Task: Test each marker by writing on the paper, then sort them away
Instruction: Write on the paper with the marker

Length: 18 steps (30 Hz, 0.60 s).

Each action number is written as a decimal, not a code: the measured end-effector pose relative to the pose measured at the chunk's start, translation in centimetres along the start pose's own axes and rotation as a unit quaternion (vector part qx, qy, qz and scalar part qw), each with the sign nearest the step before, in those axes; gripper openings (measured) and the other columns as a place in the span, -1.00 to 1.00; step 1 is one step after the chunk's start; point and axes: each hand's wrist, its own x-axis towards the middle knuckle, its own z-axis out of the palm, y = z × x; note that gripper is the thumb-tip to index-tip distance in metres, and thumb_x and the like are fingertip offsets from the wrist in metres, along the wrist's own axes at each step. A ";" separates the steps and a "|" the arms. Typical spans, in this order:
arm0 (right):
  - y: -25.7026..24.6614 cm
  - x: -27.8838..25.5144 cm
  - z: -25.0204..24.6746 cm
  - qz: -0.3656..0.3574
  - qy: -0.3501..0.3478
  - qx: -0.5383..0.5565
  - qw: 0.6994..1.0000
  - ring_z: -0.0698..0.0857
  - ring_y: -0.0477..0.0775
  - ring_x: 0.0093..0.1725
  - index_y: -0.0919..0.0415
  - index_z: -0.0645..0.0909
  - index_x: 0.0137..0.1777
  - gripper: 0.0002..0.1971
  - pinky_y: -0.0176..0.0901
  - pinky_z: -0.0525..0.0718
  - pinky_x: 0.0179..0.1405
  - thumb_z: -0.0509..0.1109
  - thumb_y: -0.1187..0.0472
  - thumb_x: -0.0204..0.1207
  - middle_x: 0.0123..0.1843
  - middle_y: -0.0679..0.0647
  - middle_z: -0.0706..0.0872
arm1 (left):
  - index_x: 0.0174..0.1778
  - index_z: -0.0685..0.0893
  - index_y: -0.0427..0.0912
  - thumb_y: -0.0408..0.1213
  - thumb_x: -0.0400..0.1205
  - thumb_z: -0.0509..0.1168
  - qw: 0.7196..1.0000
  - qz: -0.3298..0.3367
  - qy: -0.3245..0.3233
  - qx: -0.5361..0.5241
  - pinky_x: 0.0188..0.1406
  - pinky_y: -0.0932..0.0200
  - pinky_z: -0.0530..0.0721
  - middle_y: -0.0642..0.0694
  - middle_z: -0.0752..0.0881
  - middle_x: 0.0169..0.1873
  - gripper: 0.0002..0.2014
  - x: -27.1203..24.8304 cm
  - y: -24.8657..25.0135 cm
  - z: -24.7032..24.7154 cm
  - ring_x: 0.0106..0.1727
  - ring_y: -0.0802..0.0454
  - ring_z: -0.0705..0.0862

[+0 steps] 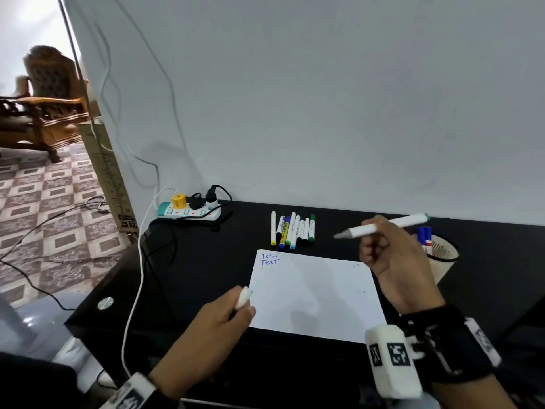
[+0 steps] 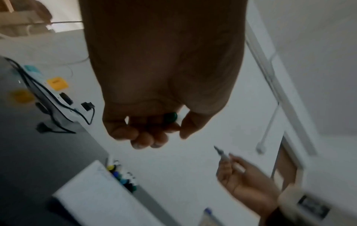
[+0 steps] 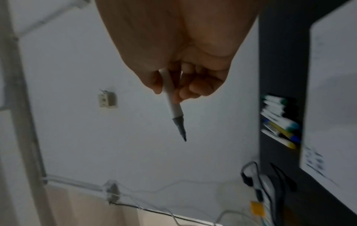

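The right hand [image 1: 383, 255] grips an uncapped white marker [image 1: 383, 227] lying nearly level, tip pointing left; the left hand [image 1: 218, 323] pinches its cap [image 1: 242, 297].

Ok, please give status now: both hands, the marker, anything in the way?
Right hand grips uncapped marker, held above paper. Left hand holds its cap. Paper shows two test words. Nothing in the way.

On the black desk [image 1: 206, 261], a row of capped markers [image 1: 293, 230] lines the far edge of the white paper sheet [image 1: 315, 296], a beige mesh pen cup [image 1: 442, 258] stands at its right, and a white power strip [image 1: 188, 212] with trailing cables occupies the far-left corner; bare desk lies between strip and sheet.
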 end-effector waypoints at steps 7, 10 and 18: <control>11.2 3.3 4.7 0.050 -0.015 -0.127 0.991 0.58 -0.03 -0.37 0.30 0.76 -0.05 -0.96 -0.22 0.58 -0.36 0.49 0.34 0.61 -0.37 0.06 0.67 | 0.39 0.46 0.16 -0.08 0.65 0.28 0.980 -0.015 0.023 0.196 0.56 -0.01 0.23 0.31 0.53 0.22 -0.62 5.6 -9.0 2.6 0.45 0.29 0.41; 15.2 5.2 5.8 0.035 -0.017 -0.227 0.973 0.69 -0.01 -0.34 0.22 0.78 -0.07 -0.91 -0.12 0.67 -0.30 0.52 0.19 0.57 -0.36 0.03 0.77 | 0.57 0.36 0.15 -0.06 0.70 0.22 0.977 -0.017 0.025 0.213 0.50 0.21 -0.06 0.36 0.49 0.17 -0.52 5.8 -10.0 3.3 0.62 0.36 0.07; 18.4 7.3 6.0 -0.003 -0.024 -0.362 0.932 0.81 0.01 -0.22 0.12 0.75 -0.22 -0.85 -0.01 0.77 -0.02 0.48 0.09 0.50 -0.28 0.03 0.84 | 0.53 0.37 0.19 0.02 0.66 0.24 0.975 0.008 0.031 0.221 0.46 0.26 -0.09 0.35 0.56 0.08 -0.52 6.2 -10.9 3.1 0.58 0.47 -0.01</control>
